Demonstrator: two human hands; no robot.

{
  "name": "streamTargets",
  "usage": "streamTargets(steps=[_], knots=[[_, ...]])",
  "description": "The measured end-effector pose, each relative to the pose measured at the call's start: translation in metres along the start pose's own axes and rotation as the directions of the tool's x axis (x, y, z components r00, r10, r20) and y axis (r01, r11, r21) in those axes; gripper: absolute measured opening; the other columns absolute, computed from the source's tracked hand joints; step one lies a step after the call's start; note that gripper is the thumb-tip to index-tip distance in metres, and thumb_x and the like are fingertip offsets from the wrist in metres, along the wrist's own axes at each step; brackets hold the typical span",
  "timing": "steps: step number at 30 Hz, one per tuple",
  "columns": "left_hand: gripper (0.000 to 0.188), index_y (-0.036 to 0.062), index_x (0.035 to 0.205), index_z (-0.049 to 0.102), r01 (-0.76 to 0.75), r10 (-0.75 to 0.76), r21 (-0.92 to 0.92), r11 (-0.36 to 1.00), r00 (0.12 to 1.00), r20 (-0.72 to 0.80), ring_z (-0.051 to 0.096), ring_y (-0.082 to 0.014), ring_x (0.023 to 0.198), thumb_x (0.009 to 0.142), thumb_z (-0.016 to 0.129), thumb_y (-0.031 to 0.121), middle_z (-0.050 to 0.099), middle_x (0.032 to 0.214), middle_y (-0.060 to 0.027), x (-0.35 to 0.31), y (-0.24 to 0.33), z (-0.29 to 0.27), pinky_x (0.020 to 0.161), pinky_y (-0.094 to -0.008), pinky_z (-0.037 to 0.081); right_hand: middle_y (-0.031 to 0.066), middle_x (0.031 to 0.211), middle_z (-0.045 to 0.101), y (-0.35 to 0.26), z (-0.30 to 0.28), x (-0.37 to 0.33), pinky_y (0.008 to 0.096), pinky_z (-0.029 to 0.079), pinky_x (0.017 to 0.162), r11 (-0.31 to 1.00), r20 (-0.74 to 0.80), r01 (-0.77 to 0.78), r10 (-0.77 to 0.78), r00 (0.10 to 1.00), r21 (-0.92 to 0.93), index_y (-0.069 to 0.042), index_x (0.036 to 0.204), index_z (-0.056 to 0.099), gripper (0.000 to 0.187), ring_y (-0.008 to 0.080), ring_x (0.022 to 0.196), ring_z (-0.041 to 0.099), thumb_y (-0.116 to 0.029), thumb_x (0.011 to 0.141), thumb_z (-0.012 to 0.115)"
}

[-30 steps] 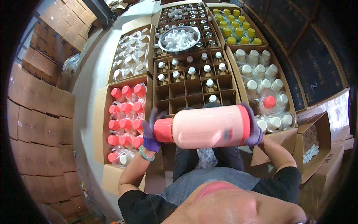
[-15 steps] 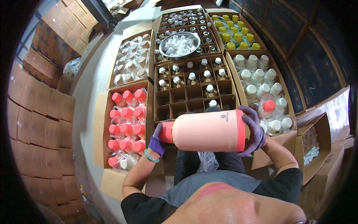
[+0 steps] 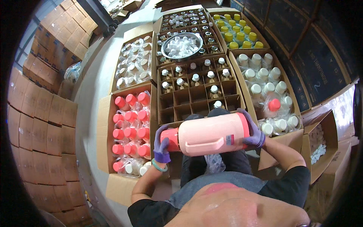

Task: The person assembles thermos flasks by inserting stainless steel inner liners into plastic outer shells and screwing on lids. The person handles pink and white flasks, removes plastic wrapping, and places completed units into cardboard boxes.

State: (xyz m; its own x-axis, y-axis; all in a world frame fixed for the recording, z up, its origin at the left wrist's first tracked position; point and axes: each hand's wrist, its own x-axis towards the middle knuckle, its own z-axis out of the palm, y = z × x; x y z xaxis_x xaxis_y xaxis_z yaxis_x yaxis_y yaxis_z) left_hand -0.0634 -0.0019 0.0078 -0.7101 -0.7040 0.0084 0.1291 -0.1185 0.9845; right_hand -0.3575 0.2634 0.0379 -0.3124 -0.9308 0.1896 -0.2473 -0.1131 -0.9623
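A large pink vacuum flask (image 3: 211, 130) lies sideways in front of me, above my lap. Its handle faces me, and a small label shows beside it. My left hand (image 3: 162, 145), in a purple glove, grips the red cap end. Around the red base on the other end, my gloved right hand (image 3: 252, 130) is closed. Just beyond the flask stands a divided carton (image 3: 185, 107); white-capped bottles (image 3: 195, 78) fill some of its cells, and others hold nothing.
Left is a carton of red-capped flasks (image 3: 130, 132); right, one of white-capped flasks (image 3: 269, 87) with a single red cap among them. Farther back are a metal bowl of small caps (image 3: 182, 46) and yellow-capped flasks (image 3: 240, 36). Stacked cartons (image 3: 41, 140) line the left side.
The flask has been rolled about its long axis, so its handle and label now show instead of its printed side. Both hands have shifted their hold on its ends.
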Motion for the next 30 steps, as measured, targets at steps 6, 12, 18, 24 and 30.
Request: streamTargets(steps=[6,12,18,24,30], knots=[[0.069,0.0019,0.134,0.045,0.094,-0.106,-0.138,0.986,0.991,-0.083,0.055,-0.0284,0.116,0.085,0.061,0.048,0.058,0.123,-0.0152,-0.027,-0.016,-0.002,0.102,-0.0423,0.043,0.0222,0.140,0.038,-0.010,-0.003,0.012,0.0428,0.031,0.109,0.980,0.046,0.048,-0.040,0.998,-0.194,0.001,0.147,0.026,0.112,0.0348,0.132,0.038,-0.063,0.067,0.071],[0.047,0.0067,0.130,0.053,0.313,-0.414,-0.593,0.742,0.910,-0.038,0.053,-0.0279,0.120,0.096,0.044,0.038,0.058,0.128,-0.0121,-0.043,-0.046,-0.024,0.103,-0.0429,0.042,0.0248,0.143,0.039,-0.025,0.002,0.018,0.0436,0.034,0.107,0.901,0.181,0.346,-0.306,0.934,-0.262,-0.001,0.139,0.044,0.066,0.0403,0.130,0.043,-0.038,0.088,0.062],[0.046,0.0052,0.125,0.055,0.319,-0.487,-0.623,0.714,0.865,-0.116,0.057,-0.0271,0.114,0.097,0.042,0.039,0.060,0.124,-0.0128,-0.059,-0.046,-0.015,0.100,-0.0421,0.045,0.0211,0.127,0.050,-0.028,0.005,0.019,0.0415,0.043,0.097,0.919,0.162,0.170,-0.118,0.980,-0.356,-0.003,0.135,0.047,0.060,0.0388,0.114,0.052,-0.035,0.087,0.063],[0.079,0.0060,0.138,0.039,-0.001,-0.031,-0.207,0.978,0.988,-0.151,0.053,-0.0310,0.118,0.080,0.066,0.053,0.054,0.124,-0.0182,-0.067,-0.057,-0.014,0.103,-0.0453,0.041,0.0230,0.107,0.053,0.051,0.013,-0.003,0.0415,0.051,0.077,0.867,0.125,-0.012,0.086,0.988,-0.499,-0.002,0.121,0.051,0.039,0.0382,0.092,0.059,-0.021,0.087,0.057],[0.091,0.0093,0.149,0.024,0.022,-0.049,-0.155,0.988,0.984,-0.173,0.042,-0.0306,0.131,0.085,0.048,0.069,0.038,0.146,-0.0164,-0.074,-0.078,-0.029,0.107,-0.0455,0.037,0.0225,0.102,0.056,0.060,0.018,-0.033,0.0455,0.051,0.071,0.759,0.164,0.005,0.135,0.977,-0.651,-0.003,0.111,0.053,0.030,0.0439,0.084,0.060,-0.021,0.088,0.057]])
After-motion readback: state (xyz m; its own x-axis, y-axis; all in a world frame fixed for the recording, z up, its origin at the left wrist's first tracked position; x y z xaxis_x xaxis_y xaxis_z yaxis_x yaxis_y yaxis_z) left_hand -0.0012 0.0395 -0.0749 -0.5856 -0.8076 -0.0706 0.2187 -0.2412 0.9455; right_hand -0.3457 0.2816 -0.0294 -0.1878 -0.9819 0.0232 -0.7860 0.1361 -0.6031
